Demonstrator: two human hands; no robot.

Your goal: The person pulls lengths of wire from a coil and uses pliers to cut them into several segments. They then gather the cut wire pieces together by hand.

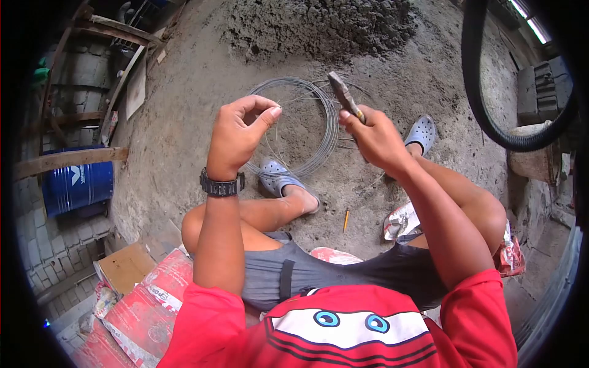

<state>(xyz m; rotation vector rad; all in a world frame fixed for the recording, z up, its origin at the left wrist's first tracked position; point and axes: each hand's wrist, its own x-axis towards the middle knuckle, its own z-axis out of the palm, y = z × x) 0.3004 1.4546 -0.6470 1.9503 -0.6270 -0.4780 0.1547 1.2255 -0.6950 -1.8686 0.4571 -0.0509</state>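
Observation:
My left hand (pixel 248 126), with a black watch (pixel 222 183) on the wrist, is raised above a coil of thin grey wire (pixel 328 144). Its thumb and forefinger are pinched together at a fine wire end, too small to make out clearly. My right hand (pixel 377 138) is closed round the handles of a pair of pliers (pixel 343 95), whose metal head points up and away from me. The coil lies on the ground between and beyond my feet. The two hands are apart.
A pencil (pixel 346 219) lies on the ground before me. Wet cement mix (pixel 325 27) is heaped at the far side. Red bags (pixel 150 306) and a blue drum (pixel 78 184) are at the left. A black hose (pixel 485 98) hangs at the right.

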